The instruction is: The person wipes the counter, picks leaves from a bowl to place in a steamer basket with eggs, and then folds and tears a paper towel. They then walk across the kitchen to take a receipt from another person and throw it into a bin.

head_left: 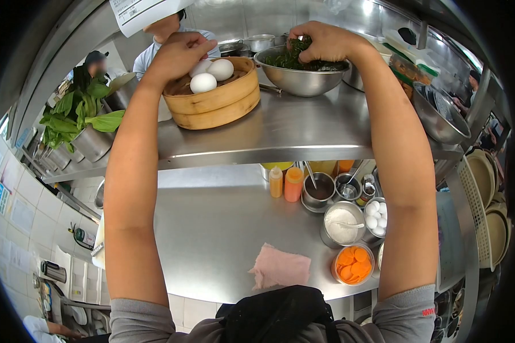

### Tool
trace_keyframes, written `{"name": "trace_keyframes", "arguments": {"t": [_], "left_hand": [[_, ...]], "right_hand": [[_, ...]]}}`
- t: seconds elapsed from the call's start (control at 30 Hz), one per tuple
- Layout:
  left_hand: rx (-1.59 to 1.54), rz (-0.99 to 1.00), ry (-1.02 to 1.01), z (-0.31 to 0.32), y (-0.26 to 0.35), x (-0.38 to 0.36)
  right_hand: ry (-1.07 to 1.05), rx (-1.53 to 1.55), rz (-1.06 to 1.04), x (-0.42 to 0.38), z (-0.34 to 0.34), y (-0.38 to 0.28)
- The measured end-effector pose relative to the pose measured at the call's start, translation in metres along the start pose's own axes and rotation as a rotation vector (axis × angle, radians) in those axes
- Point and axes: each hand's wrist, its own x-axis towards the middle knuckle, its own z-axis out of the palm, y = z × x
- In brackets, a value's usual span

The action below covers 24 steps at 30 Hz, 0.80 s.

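Note:
On the upper steel shelf stands a round bamboo steamer [214, 108] with white eggs [203, 83] in it. My left hand [183, 56] is over its back left rim, fingers curled and thumb near the fingertips; whether anything is between them is hidden. To the right, my right hand [329, 44] reaches into a steel bowl [303, 83] and grips some dark green leafy vegetable [292, 56], with more of it lying in the bowl.
Leafy greens [86, 111] stand in pots at left. Below the shelf edge, the counter [212, 228] holds sauce bottles [293, 184], a tub of carrot slices [353, 264], a bowl of eggs [376, 217] and a pink cloth [280, 267]. A person [146, 57] stands behind the shelf.

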Motion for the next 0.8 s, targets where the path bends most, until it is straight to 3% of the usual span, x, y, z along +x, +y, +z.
{"name": "trace_keyframes", "arguments": {"t": [0.23, 0.37, 0.43, 0.8], "left_hand": [[-0.023, -0.007, -0.008, 0.001, -0.005, 0.002], [-0.04, -0.015, -0.004, 0.002, -0.007, 0.003], [-0.041, -0.017, -0.002, 0.002, -0.007, 0.003], [-0.015, -0.039, -0.006, 0.001, -0.002, 0.0]], "right_hand": [[0.191, 0.131, -0.103, 0.006, 0.0, 0.01], [0.173, 0.141, -0.107, 0.009, -0.003, 0.007], [0.317, 0.078, -0.039, 0.0, -0.004, -0.004], [0.446, 0.167, -0.048, -0.001, -0.004, -0.005]]}}
